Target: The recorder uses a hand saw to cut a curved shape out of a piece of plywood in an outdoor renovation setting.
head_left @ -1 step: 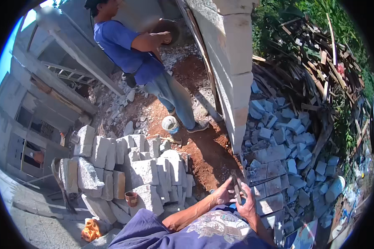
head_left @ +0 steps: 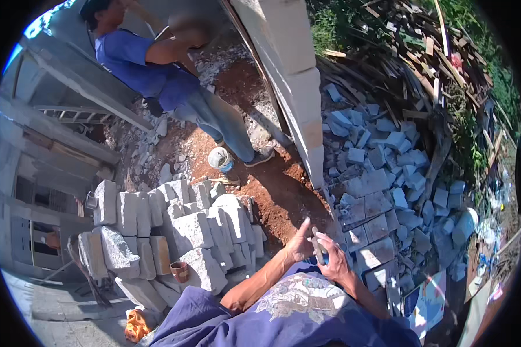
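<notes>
My right hand (head_left: 334, 261) is closed round a narrow grey-brown tool (head_left: 318, 247), which stands nearly upright in front of my chest. Its kind I cannot make out, since the fingers cover much of it. Just left of it is my left hand (head_left: 298, 246), with the thumb pointing up and nothing visible in it. Both hands are above reddish soil, close to the end of a pale block wall (head_left: 304, 104). A stack of grey-white blocks (head_left: 192, 230) lies to the left of my forearms.
Another person in a blue shirt (head_left: 136, 66) stands ahead, a bucket (head_left: 220, 159) near their feet. On the stack sits a brown cup (head_left: 180, 271). Broken blocks (head_left: 382, 144) and scrap wood (head_left: 440, 63) are heaped right of the wall. An orange cloth (head_left: 136, 325) lies lower left.
The view has shifted, so the wall, person and bucket appear further left and higher. My right hand has turned the tool, which now shows as a single bar. The other person's arms have risen.
</notes>
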The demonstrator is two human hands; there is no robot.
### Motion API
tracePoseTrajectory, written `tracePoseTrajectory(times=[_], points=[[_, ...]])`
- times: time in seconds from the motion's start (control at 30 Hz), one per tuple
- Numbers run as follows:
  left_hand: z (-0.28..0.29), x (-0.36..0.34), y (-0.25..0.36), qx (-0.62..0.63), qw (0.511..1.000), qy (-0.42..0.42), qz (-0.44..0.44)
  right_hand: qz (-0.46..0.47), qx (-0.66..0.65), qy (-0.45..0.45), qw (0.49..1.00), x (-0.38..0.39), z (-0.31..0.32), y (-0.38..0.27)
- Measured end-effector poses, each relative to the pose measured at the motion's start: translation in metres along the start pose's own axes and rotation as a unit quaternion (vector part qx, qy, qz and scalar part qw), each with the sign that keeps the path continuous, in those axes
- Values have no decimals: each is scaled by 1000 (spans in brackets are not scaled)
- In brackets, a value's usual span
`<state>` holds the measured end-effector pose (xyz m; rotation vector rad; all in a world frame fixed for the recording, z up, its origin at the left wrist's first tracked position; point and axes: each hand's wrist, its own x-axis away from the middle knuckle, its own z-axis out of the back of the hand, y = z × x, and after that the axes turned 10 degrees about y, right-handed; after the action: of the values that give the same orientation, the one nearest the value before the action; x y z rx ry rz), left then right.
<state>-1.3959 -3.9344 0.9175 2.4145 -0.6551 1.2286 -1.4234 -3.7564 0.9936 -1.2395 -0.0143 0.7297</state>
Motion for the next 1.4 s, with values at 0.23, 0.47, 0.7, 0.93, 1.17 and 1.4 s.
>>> tracePoseTrajectory(times=[0.23, 0.47, 0.7, 0.93, 1.17, 1.4], points=[[4, 37, 21, 38, 972, 161, -167, -92, 25, -1, 995, 52, -13, 61], [37, 14, 9, 85, 921, 361, -122, -473, 118, 168, 857, 144, 79, 150], [-22, -44, 12, -49, 959, 278, -8, -488, 345, 239, 765, 251, 171, 217], [-109, -162, 42, -260, 925, 277, 8, -599, 268, 414, 631, 247, 155, 203], [-203, -270, 96, -651, 733, 150, -130, -728, 101, 470, 489, 273, 36, 200], [-138, -380, 174, -811, 527, 125, -220, -673, 49, 489, 553, 325, -28, 264]])
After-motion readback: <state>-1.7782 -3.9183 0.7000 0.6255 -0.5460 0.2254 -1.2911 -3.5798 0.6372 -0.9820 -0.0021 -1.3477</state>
